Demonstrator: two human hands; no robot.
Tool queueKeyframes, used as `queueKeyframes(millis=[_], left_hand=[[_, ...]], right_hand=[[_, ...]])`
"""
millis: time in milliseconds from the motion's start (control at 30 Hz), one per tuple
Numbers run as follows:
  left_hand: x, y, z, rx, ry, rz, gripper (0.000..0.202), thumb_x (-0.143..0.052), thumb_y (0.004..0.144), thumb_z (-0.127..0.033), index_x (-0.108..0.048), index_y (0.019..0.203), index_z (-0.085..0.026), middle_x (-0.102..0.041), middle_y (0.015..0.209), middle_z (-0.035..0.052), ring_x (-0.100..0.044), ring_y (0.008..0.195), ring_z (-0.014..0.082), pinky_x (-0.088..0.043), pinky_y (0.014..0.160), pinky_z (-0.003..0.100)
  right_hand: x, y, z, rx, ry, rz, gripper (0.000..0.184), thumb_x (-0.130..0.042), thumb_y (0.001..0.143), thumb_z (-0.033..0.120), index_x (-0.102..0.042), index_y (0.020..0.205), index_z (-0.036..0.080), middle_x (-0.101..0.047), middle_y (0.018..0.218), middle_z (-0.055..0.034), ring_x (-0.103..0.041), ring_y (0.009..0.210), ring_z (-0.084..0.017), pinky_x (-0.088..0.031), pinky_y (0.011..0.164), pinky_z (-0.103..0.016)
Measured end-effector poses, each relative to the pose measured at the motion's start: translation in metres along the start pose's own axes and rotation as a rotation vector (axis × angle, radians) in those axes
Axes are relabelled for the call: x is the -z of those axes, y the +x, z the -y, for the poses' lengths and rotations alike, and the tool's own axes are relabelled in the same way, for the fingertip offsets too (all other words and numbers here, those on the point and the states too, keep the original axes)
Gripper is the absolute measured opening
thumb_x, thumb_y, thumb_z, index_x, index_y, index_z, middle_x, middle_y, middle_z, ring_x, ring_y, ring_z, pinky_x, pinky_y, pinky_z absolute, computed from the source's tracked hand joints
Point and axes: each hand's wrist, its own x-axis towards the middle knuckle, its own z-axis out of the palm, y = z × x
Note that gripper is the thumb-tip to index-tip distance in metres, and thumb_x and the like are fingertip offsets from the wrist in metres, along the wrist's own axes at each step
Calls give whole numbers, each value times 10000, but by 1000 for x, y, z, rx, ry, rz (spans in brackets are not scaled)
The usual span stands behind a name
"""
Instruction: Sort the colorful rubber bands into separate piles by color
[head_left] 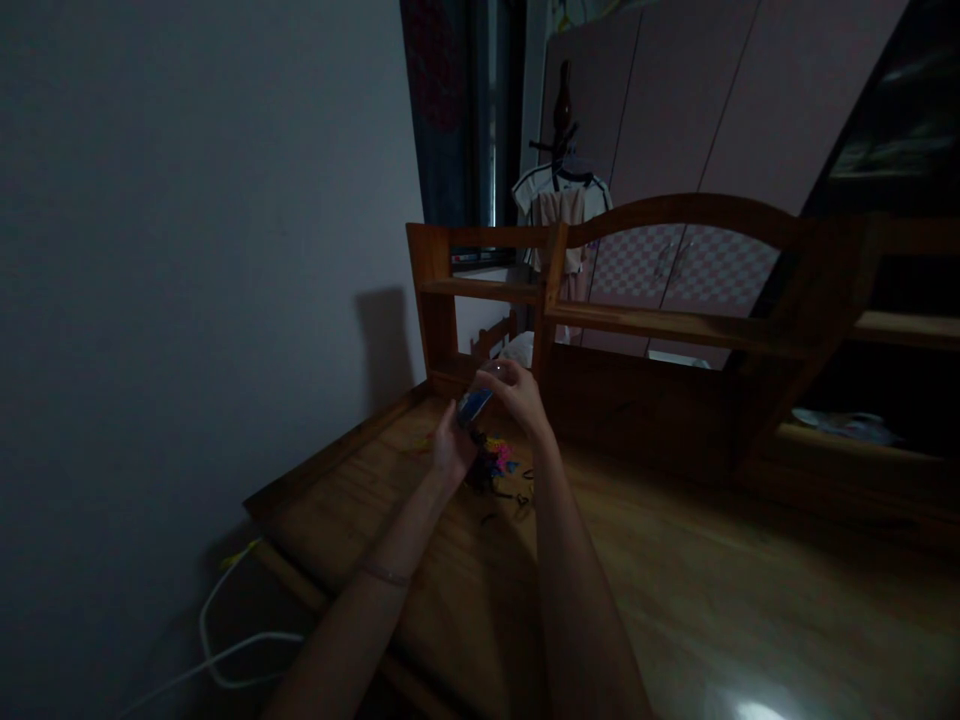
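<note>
Both hands are raised over the wooden desk around a small clear item with a blue part (473,404). It looks like a see-through plastic container or packet; the dim light hides its exact kind. My left hand (452,447) is closed on its lower blue end. My right hand (519,394) pinches the clear upper end between thumb and fingers. Beneath them on the desk lies a small heap of colourful bands (498,458), pink, yellow, blue and black, which look like hair ties. Several dark loops (523,500) are scattered nearer me.
A wooden shelf unit (675,322) runs along the back of the desk (675,560). A bare wall (225,250) stands on the left. White cable (255,637) hangs beyond the desk's left edge. Clothes (562,205) hang on a stand before a pink wardrobe (675,110).
</note>
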Motion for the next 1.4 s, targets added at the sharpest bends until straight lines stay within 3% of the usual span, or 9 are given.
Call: queueKeyframes(millis=[167, 533, 800, 1100, 1267, 1400], left_hand=[[12, 10, 2, 27, -41, -82, 215, -587, 867, -290, -688, 1017, -174, -730, 965, 57, -681, 881, 183, -526, 837, 306], [30, 15, -2, -13, -107, -209, 223, -491, 902, -226, -696, 957, -156, -735, 832, 54, -691, 784, 175, -564, 771, 288], [35, 14, -5, -27, -121, -185, 296, -454, 874, -295, -682, 1006, -161, -724, 942, 105, -674, 938, 231, -545, 854, 388], [38, 25, -4, -72, -42, -192, 221, -536, 844, -232, -682, 993, -158, -725, 897, 50, -673, 832, 183, -534, 773, 278], [38, 22, -3, -76, -10, -209, 176, -537, 843, -203, -683, 925, -150, -711, 771, 34, -654, 667, 145, -528, 668, 255], [35, 16, -5, -103, -11, -231, 140, -567, 844, -246, -674, 903, -179, -719, 805, 31, -671, 741, 151, -534, 690, 257]], right_hand=[[0, 0, 3, 24, -16, -46, 466, -708, 703, 509, -625, 1061, 221, -691, 944, -30, -639, 849, -183, -497, 789, -318], [-2, -4, 23, 120, 1, -24, 463, -686, 746, 477, -588, 1129, 237, -677, 1018, -31, -628, 875, -186, -495, 790, -309], [-9, -5, 37, 177, -78, 57, 452, -691, 737, 481, -607, 1119, 255, -677, 958, -12, -614, 820, -187, -492, 737, -304], [-5, -9, 41, 177, -150, 74, 444, -679, 743, 491, -615, 1103, 239, -673, 895, -11, -591, 728, -173, -475, 689, -296], [-9, -6, 36, 172, -97, 28, 451, -687, 734, 507, -609, 1090, 241, -677, 923, -15, -611, 786, -184, -490, 732, -306], [-9, -4, 34, 137, -56, -6, 449, -672, 737, 521, -603, 1081, 240, -679, 942, -17, -626, 841, -190, -497, 758, -305]])
